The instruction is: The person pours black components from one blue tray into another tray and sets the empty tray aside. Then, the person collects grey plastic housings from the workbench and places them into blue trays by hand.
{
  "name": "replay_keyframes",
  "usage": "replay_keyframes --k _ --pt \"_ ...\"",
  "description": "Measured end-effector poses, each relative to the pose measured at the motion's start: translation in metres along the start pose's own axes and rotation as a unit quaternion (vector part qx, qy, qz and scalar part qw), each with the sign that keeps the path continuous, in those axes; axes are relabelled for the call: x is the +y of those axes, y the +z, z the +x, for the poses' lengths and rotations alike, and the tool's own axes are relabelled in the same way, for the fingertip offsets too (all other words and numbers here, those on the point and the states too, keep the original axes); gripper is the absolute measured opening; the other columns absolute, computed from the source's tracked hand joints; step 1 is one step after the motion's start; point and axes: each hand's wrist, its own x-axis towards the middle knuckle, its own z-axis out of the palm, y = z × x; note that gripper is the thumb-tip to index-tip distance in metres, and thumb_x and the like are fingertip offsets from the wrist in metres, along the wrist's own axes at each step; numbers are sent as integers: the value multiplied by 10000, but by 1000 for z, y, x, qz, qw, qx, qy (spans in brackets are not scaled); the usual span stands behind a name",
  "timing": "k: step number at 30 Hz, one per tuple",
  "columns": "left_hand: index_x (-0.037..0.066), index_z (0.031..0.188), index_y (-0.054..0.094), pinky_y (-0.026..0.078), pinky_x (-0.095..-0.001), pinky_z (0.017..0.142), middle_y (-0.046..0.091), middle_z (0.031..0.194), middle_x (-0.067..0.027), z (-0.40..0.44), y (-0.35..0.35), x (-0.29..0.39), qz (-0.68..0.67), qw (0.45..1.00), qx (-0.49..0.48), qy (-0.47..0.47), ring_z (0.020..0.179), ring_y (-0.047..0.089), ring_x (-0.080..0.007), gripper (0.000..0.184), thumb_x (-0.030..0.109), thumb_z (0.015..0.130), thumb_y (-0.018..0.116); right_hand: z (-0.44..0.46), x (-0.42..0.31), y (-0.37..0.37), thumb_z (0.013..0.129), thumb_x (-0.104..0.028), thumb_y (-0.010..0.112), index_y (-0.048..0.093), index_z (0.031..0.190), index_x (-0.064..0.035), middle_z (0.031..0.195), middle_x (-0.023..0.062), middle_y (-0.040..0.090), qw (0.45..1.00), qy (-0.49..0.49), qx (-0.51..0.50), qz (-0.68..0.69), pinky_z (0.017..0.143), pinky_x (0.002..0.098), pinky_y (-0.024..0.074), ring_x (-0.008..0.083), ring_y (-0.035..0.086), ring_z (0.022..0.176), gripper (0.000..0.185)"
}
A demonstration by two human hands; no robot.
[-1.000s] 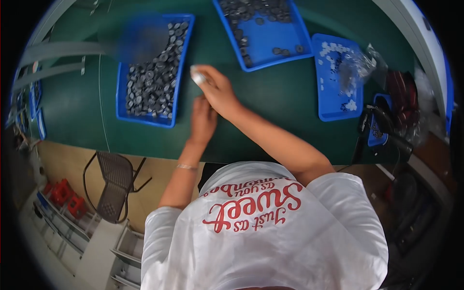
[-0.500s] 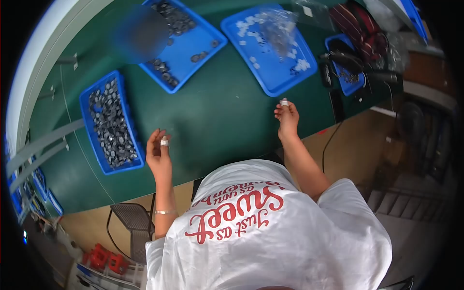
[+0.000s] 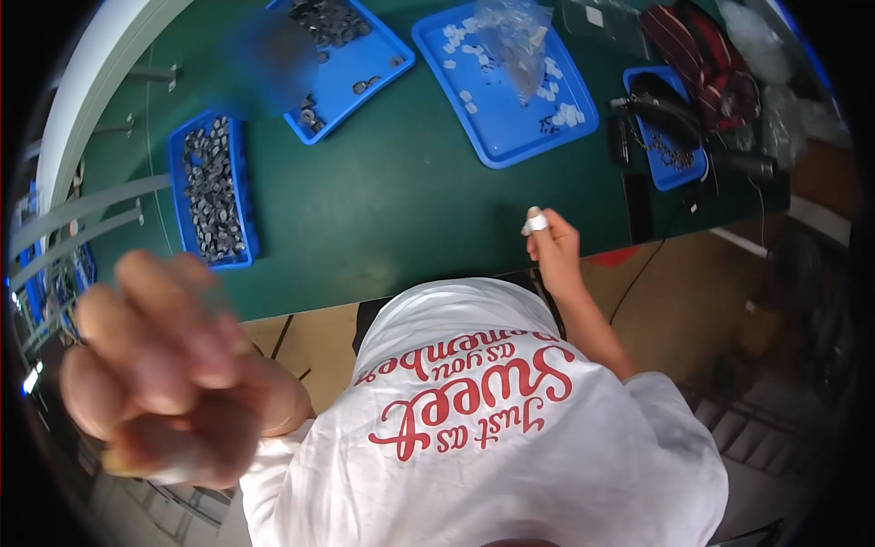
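Note:
My left hand (image 3: 173, 365) is raised close to the camera, large and blurred. Its fingers are loosely curled and stand apart from the thumb, which has a white wrap (image 3: 178, 467). Nothing shows between them. Over the near edge of the green table (image 3: 383, 210), my right hand (image 3: 558, 246) is closed, thumb against bent fingers. A white wrap (image 3: 537, 221) goes round that thumb; whatever the fingertips hold, if anything, is too small to make out. Beyond it lies a blue tray (image 3: 510, 137) with small white pieces (image 3: 569, 115) and a clear plastic bag (image 3: 519, 46).
A blue basket (image 3: 248, 214) full of dark round parts stands at left. Behind it is another blue tray (image 3: 365, 55) with dark parts, partly covered by a blurred patch. At right are a small blue tray (image 3: 679, 178), a striped bag (image 3: 702, 59) and a dark phone-like slab (image 3: 640, 205).
My left hand has risen from above the table toward the camera at lower left. My right hand has drawn back slightly toward my body. The whole view has shifted.

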Motion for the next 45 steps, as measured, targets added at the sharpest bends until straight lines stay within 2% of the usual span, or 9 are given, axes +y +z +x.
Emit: replay_keyframes --k 3,4,7,8,14,18,37,42,45 --pt "57 1258 534 320 -314 753 445 985 -51 2 24 0 60 998 -6 33 794 365 -175 491 372 890 614 -4 -82 -3 902 -36 539 584 951 -16 825 74 601 958 -272 -12 88 563 231 448 106 553 645 70" --pt "49 1337 472 360 -359 863 443 1228 -106 9 21 14 85 993 -75 21 1005 445 -227 595 411 885 607 -7 -119 -2 899 -36 504 579 983 9 838 111 611 915 -390 -13 105 584 273 480 156 580 651 121" --pt "54 1343 462 360 -363 874 437 1241 -107 2 20 54 154 985 -33 75 1021 441 -232 593 412 890 597 -34 -231 7 807 -614 595 518 1158 70 964 238 627 776 -608 12 168 624 324 514 281 614 758 772" --pt "57 1345 458 361 -365 879 434 1247 -108 -4 19 72 181 979 -15 97 1029 440 -234 592 413 892 592 -45 -259 5 892 -577 463 481 1232 83 1130 311 555 716 -646 -146 222 861 445 454 345 567 949 743" --pt "74 1363 429 363 -377 911 416 1285 -110 -12 82 119 318 911 56 256 1076 430 -247 585 416 906 562 -68 -290 34 897 -561 462 481 1229 84 1114 310 563 625 -704 -217 258 858 439 465 346 576 949 726" --pt "86 1374 410 364 -384 932 404 1311 -112 9 53 159 377 859 98 332 1107 423 -255 581 418 916 542 -82 -289 40 901 -548 462 481 1227 85 1102 310 569 589 -727 -236 262 855 434 474 348 583 948 713" --pt "140 1428 320 370 -422 1033 348 1431 -121 -112 -19 297 446 650 334 517 1256 391 -297 564 429 960 447 -172 -272 181 918 -487 460 482 1217 89 1044 308 600 567 -777 -242 126 840 413 515 354 616 948 649" --pt "154 1442 297 371 -432 1059 334 1463 -123 -96 -15 293 413 639 368 535 1295 383 -308 560 432 972 422 -198 -271 196 923 -471 460 482 1215 90 1028 307 608 586 -789 -177 55 836 407 526 355 624 947 633" --pt "163 1451 282 372 -438 1075 325 1482 -125 -87 -17 281 369 698 353 501 1318 378 -314 558 433 979 407 -217 -261 244 926 -462 460 482 1213 90 1019 307 612 640 -765 -69 -13 834 404 532 356 630 947 623"
